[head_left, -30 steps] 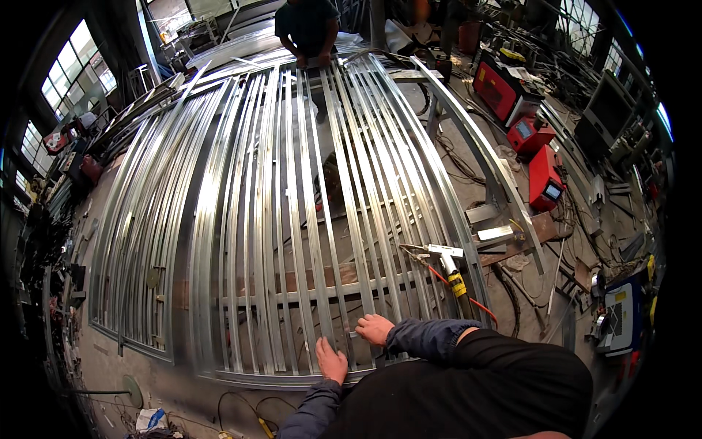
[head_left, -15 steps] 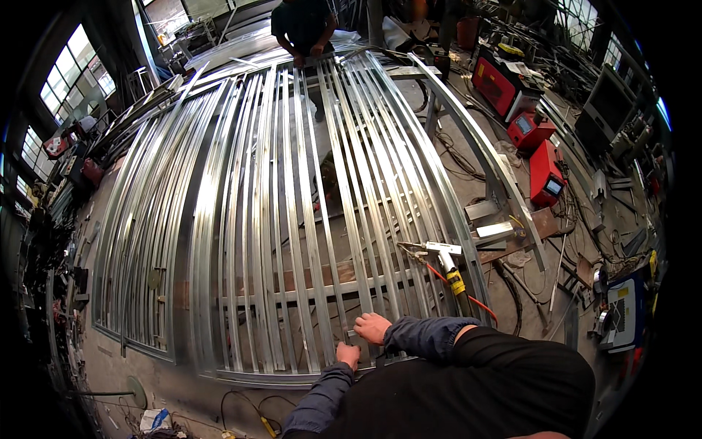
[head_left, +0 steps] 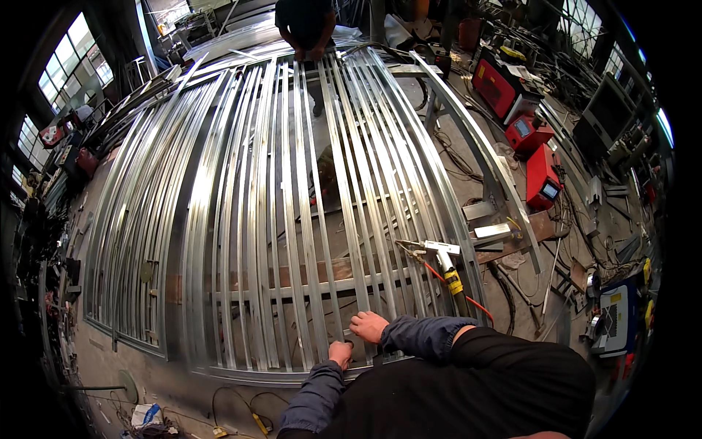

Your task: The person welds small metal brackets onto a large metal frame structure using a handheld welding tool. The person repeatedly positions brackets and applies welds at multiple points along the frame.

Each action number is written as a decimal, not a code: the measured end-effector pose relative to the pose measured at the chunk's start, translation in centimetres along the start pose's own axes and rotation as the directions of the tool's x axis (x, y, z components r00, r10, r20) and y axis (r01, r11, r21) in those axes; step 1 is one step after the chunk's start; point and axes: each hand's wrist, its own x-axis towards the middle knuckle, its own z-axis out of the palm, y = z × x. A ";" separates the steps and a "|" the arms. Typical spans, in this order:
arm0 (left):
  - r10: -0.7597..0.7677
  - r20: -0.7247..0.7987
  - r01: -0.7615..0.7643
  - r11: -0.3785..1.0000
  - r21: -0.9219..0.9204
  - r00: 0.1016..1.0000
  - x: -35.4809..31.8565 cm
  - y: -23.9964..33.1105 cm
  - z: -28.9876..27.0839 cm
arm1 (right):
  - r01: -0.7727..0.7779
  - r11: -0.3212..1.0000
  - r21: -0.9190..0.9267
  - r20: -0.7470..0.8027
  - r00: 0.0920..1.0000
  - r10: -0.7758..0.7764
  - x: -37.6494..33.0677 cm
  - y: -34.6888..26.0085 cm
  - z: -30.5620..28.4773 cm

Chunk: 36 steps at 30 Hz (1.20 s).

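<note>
My left hand is closed around the near end of a thin silvery metal bar, close to the frame's front edge. Just right of it and a little farther in, my right hand bends its fingers over a neighbouring metal bar; its fingertips are partly hidden. Both bars run away from me within a large metal frame of long parallel bars. At the far end, a co-worker's hands are at the bars.
A white-and-yellow welding gun with an orange hose lies across the bars at right. Red machines and cables stand beyond. A long steel beam runs along the right side. Another barred frame lies left; a yellow-handled tool is on the floor.
My left hand has moved slightly left along with the near end of its bar. My right hand has barely moved. The co-worker's hands have come closer together, and the view has shifted a little.
</note>
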 end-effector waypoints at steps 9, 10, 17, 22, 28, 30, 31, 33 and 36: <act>-0.102 -0.039 0.092 0.975 -0.200 0.994 2.0 -2.1 0.9 | -0.006 1.000 0.013 -0.011 1.000 0.006 -0.1 0.2 -0.6; -0.213 -0.007 0.204 0.944 -0.261 0.977 1.2 0.2 0.5 | -0.023 1.000 0.018 0.004 1.000 0.023 -0.5 0.2 -0.5; -0.274 -0.017 0.236 0.859 -0.454 0.962 -2.2 3.5 -1.1 | -0.006 1.000 0.027 -0.021 1.000 0.007 -0.3 -0.1 -0.9; -0.224 -0.102 0.146 0.858 -0.493 0.969 -2.0 1.3 -2.0 | 0.006 0.999 0.038 -0.051 0.999 -0.004 -0.8 -0.3 -0.7; -0.267 -0.001 0.238 0.860 -0.451 0.964 -2.6 3.9 -1.3 | -0.001 0.999 0.034 -0.051 0.999 0.003 -0.9 0.7 -0.4; -0.268 -0.031 0.237 0.894 -0.379 0.963 -3.2 4.7 -1.0 | 0.009 0.999 0.042 -0.075 0.997 -0.005 -1.1 0.7 -0.2; -0.268 -0.042 0.233 0.897 -0.376 0.963 -3.3 4.7 -1.0 | 0.014 0.999 0.049 -0.080 0.997 -0.010 -1.0 0.7 -0.2; -0.264 -0.039 0.227 0.888 -0.400 0.964 -3.4 5.0 -1.0 | 0.022 0.998 0.060 -0.090 0.996 -0.016 -1.0 1.0 0.0; -0.235 -0.064 0.192 0.899 -0.393 0.970 -3.6 5.3 -1.1 | 0.020 0.998 0.067 -0.113 0.994 -0.013 -1.1 1.4 0.6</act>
